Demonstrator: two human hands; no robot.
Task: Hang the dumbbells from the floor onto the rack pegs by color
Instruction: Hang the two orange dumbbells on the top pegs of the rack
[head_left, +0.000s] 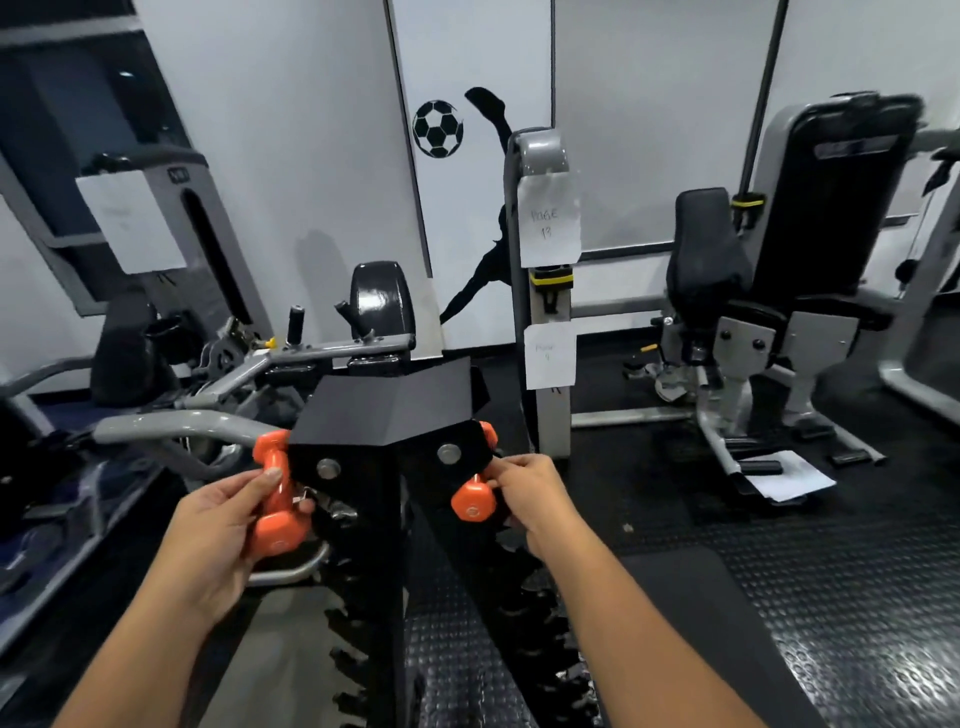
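Head view. The left hand (223, 525) grips an orange dumbbell (275, 493) by its handle, thumb across the bar, holding it nearly upright against the left face of the black rack (384, 415). The right hand (530, 493) pinches the handle of a second orange dumbbell (471, 499), whose near head lies just left of the fingers and whose far head shows above them, behind the rack's bolted top plate. Rows of black pegs (353, 623) descend below both hands.
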